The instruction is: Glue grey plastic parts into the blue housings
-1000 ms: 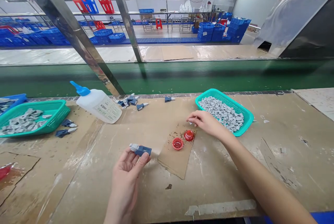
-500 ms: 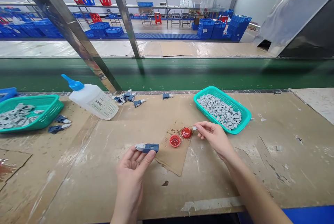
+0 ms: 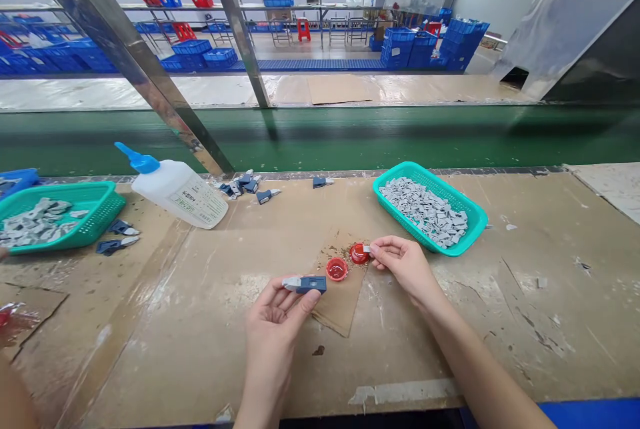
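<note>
Bearing a label too small to read, a blue-nozzled white plastic bottle stands leftmost; the left hand, grip clamped on a dark-blue, grey-tipped plastic part, has moved nearer a round red cup; the right hand, grip pinching a small flat grey piece, has reached a second red cup, apparently centring work there.

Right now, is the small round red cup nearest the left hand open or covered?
Open: the small round red cup has an uncovered rim, with its glossy interior showing.
</note>
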